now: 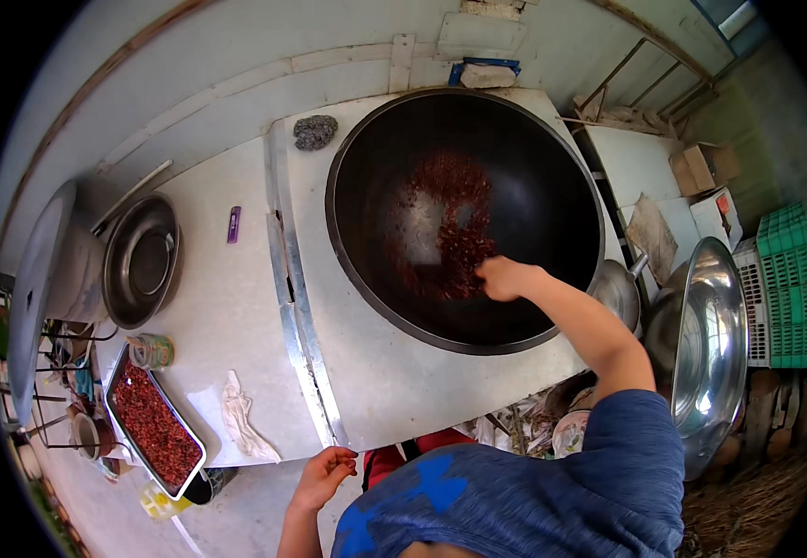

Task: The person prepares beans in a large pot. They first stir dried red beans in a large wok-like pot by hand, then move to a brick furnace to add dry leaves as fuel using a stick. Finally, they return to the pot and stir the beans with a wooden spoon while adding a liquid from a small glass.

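Inside a large black wok [550, 174], my right hand [511, 277] reaches down to dark red dried flakes [465, 240], perhaps crushed chili. Its fingertips are at the edge of the flakes; the curled fingers hide whether they hold any. The flakes lie in a loose, broken ring, with bare metal showing in the middle. My left hand [325, 476] hovers by the counter's front edge with fingers loosely bent and thumb apart, holding nothing. Nearest to it on the counter [222, 307] is a crumpled white cloth or glove [239, 415].
A tray of red flakes [159, 425] overhangs the counter's front left, beside a glass jar [151, 351]. Behind are a metal basin [142, 261] and a purple lighter-like item [234, 224]. A steel-wool scrubber [315, 132] sits left of the wok. A large steel basin [710, 349] leans at right.
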A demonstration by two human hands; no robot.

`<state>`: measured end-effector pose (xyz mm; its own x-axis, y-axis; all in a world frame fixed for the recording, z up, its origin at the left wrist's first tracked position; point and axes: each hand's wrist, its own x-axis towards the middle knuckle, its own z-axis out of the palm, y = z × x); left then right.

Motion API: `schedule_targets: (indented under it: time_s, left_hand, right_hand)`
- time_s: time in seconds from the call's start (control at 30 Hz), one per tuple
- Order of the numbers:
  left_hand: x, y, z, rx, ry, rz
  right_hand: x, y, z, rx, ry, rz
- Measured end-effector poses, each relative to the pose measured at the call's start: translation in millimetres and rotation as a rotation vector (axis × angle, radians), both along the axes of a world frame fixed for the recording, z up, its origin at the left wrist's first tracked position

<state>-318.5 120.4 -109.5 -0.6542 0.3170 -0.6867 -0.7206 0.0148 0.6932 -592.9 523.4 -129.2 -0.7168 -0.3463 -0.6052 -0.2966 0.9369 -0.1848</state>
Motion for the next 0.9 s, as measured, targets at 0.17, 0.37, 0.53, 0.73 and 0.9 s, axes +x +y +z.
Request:
schedule_targets:
  time_s: [0.17,0.37,0.53,0.73,0.9]
  left_hand:
    - [-2.2,15.2,-4.5,0.027,-0.022,-0.044]
    - [-18.0,15.6,2.8,-0.019,0.035,-0.094]
    - [-10.2,6.2,-2.2,-0.013,0.008,-0.043]
    - [-19.9,21.6,-1.2,0.024,0.043,-0.122]
    - [-22.2,12.2,6.8,-0.056,0.038,-0.115]
  right_hand:
    - [-20.1,16.0,4.0,0.267,0.155,-0.112]
    - [-60.2,16.0,-38.3,0.183,0.561,-0.427]
    - [14.1,13.1,44.9,0.348,-0.062,-0.108]
    - [-24.5,14.2,-17.4,0.185,0.267,-0.307]
    - [-66.0,-20.8,-50.9,-0.061,0.352,-0.554]
